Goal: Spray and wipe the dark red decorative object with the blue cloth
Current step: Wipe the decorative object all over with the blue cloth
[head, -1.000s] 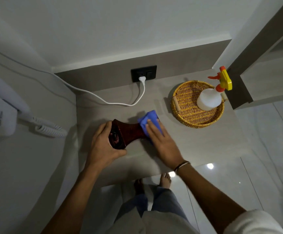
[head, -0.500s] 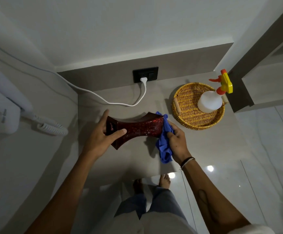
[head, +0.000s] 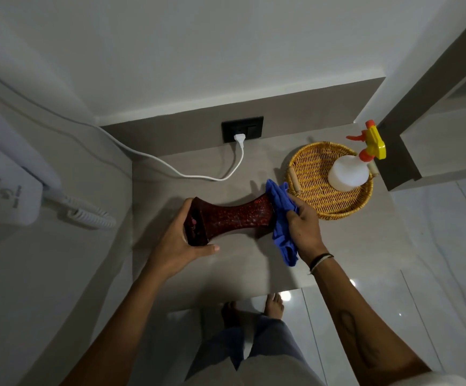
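Right at centre frame, the dark red decorative object (head: pixel 234 217) lay sideways above the grey worktop (head: pixel 243 268). The left hand (head: pixel 177 240) was clamped round its left end. The right hand (head: pixel 304 227) was closed on the blue cloth (head: pixel 280 215), pressing it against the right end. At right, a spray bottle (head: pixel 350 171) stood in a wicker tray (head: pixel 334 207).

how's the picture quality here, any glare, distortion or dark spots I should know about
Head view: wide-angle bending curves the wall edges; dim, uneven light; bright glare spots on the glossy floor; soft shadows under the dark red decorative object and both hands; the blue cloth and spray bottle stay sharp and readable.
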Tool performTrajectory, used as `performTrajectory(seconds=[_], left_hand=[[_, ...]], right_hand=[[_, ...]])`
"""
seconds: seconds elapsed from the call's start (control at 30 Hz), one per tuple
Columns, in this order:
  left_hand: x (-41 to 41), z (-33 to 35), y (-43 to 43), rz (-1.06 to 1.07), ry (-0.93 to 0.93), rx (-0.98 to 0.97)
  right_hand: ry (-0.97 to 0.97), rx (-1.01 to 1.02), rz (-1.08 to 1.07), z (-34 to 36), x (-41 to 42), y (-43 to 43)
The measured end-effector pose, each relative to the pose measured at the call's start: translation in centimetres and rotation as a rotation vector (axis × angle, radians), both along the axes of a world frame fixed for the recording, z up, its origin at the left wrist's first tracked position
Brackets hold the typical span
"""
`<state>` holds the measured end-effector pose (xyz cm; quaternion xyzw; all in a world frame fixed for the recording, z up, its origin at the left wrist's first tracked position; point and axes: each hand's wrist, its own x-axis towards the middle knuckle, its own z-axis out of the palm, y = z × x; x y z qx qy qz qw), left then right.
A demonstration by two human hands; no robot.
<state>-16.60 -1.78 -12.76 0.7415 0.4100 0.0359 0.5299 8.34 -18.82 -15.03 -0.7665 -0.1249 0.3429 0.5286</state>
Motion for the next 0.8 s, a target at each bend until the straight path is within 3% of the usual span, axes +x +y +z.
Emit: performTrajectory(seconds=[0.13, 0.23, 0.3, 0.43, 0.67, 0.73, 0.8], left_hand=[[0.5, -0.2, -0.1, 0.004, -0.014, 0.113], [1.1, 0.2, -0.5, 0.018, -0.047, 0.19], [1.6, 0.3, -0.8, 0.029, -0.077, 0.194], [2.1, 1.1, -1.1, -0.059, 0.008, 0.275], [2.3, 2.7, -1.9, -0.15, 0.138, 0.474], [3.2, 2.8, -2.4, -0.158, 0.134, 0.539], [3.9, 2.8, -2.6, -0.17, 0.13, 0.577]], right_hand=[[-0.491, -0.001, 0.081, 1.0, -3.4, -0.9], [-0.643, 0.168, 0.257, 2.5, -7.1, -0.3], [-0.673, 0.26, 0.429, 2.9, -9.9, 0.7], [-0.756, 0.186, 0.594, 1.2, -12.4, 1.2], [-0.812, -0.24, 0.538, -1.5, -5.0, -1.0], [-0.735, -0.233, 0.49, -0.9, -5.1, -0.5], [-0.638, -0.101, 0.413, 0.5, -6.7, 0.2]])
